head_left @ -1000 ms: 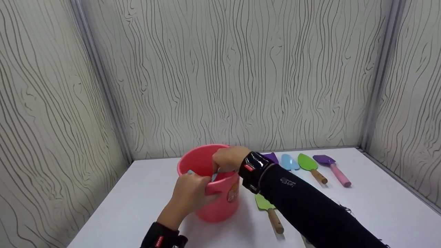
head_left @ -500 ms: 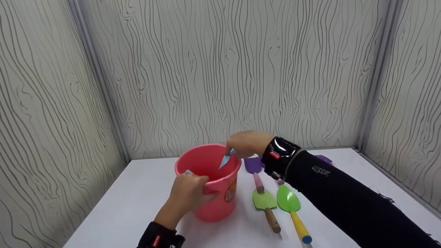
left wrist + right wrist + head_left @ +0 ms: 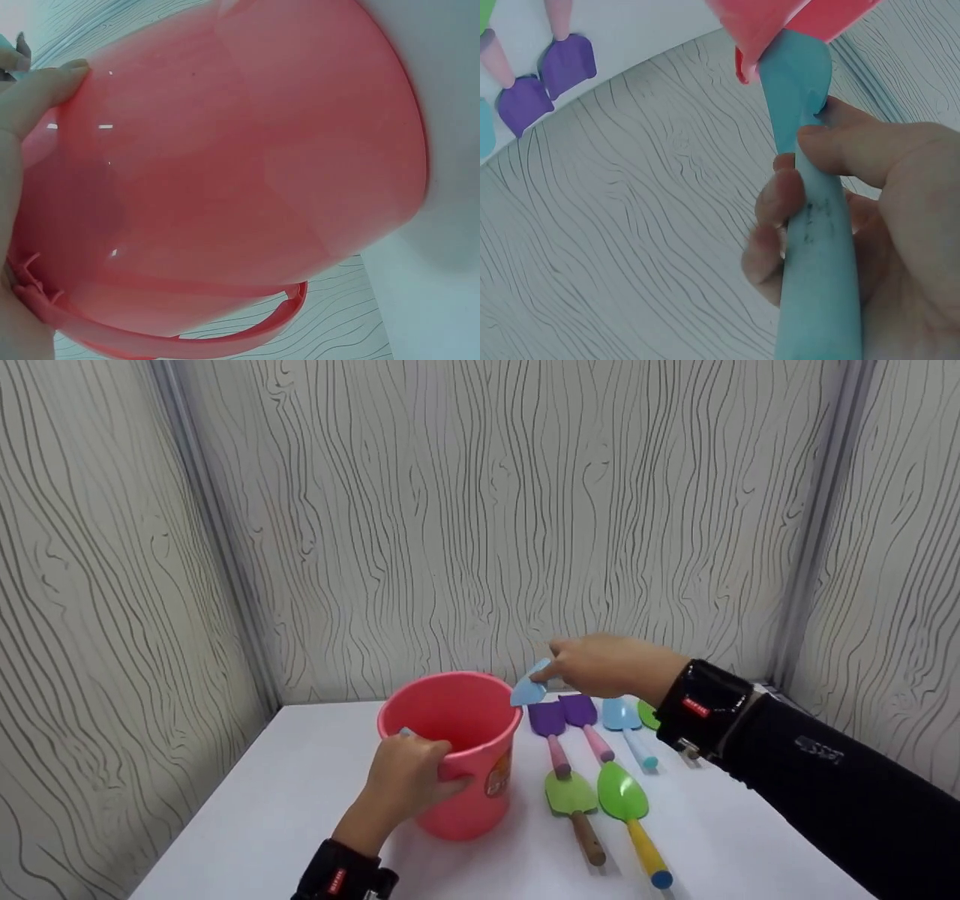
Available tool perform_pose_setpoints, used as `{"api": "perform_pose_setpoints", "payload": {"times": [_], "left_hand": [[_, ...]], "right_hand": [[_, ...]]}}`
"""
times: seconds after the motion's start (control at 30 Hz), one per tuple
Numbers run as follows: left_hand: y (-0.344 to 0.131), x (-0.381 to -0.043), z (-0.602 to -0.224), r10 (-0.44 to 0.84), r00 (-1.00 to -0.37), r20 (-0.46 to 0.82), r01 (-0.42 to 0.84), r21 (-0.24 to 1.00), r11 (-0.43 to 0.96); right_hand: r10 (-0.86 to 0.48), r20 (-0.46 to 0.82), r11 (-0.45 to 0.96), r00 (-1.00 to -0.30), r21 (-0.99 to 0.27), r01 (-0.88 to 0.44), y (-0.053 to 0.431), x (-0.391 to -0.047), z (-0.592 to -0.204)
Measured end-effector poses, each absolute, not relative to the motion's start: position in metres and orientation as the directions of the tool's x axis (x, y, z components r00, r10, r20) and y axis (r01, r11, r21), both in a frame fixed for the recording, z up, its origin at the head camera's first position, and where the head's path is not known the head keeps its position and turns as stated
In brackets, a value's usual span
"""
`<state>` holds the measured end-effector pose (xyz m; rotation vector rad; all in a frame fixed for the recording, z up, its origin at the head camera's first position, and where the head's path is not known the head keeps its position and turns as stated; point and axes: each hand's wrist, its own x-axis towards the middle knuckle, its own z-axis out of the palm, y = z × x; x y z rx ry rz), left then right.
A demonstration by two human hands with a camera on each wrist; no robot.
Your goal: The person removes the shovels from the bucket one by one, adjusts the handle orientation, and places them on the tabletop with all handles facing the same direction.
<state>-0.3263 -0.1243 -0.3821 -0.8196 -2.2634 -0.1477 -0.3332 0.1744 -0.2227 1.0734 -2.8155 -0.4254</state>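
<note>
A pink bucket (image 3: pixel 465 802) stands upright on the white table. My left hand (image 3: pixel 405 776) grips its near rim, the thumb lying on the outside wall in the left wrist view. A small light blue bit shows by the left fingers; what it belongs to is hidden. Just beyond the bucket's right rim, my right hand (image 3: pixel 596 664) holds a small light blue trowel (image 3: pixel 531 686) in the air. In the right wrist view, thumb and fingers wrap the trowel's handle (image 3: pixel 821 262), with its blade (image 3: pixel 799 75) overlapping the bucket's edge.
Right of the bucket lie two purple trowels (image 3: pixel 547 720), a light blue trowel (image 3: pixel 621 714), a pale green trowel (image 3: pixel 571 793) and a green trowel (image 3: pixel 622 793) with a yellow handle. Another green blade (image 3: pixel 648 714) is partly behind the right wrist. Wood-patterned panels (image 3: pixel 480 525) surround the table.
My right hand has come up out of the bucket and moved right, bringing the light blue trowel past the rim. The left hand keeps its hold, nearly still.
</note>
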Motion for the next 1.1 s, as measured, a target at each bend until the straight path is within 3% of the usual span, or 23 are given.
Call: {"api": "perform_pose_setpoints", "payload": {"times": [0.27, 0.5, 0.73, 1.1], "left_hand": [[-0.125, -0.329, -0.382, 0.507, -0.541, 0.671, 0.59, -0.127, 0.798], [-0.123, -0.329, -0.382, 0.512, -0.545, 0.664, 0.595, -0.124, 0.794], [-0.124, -0.327, -0.382, 0.509, -0.55, 0.662, 0.592, -0.121, 0.796], [-0.125, -0.326, -0.379, 0.501, -0.547, 0.671, 0.576, -0.132, 0.806]], "right_hand": [[-0.696, 0.092, 0.712, -0.712, 0.218, -0.668, 0.207, -0.318, -0.235], [-0.606, 0.156, 0.796, -0.78, 0.121, -0.594, 0.25, -0.31, -0.265], [-0.385, 0.059, 0.914, -0.921, -0.117, -0.39, 0.288, -0.305, -0.297], [-0.262, -0.102, 0.929, -0.96, -0.297, -0.222, 0.326, -0.296, -0.342]]}}
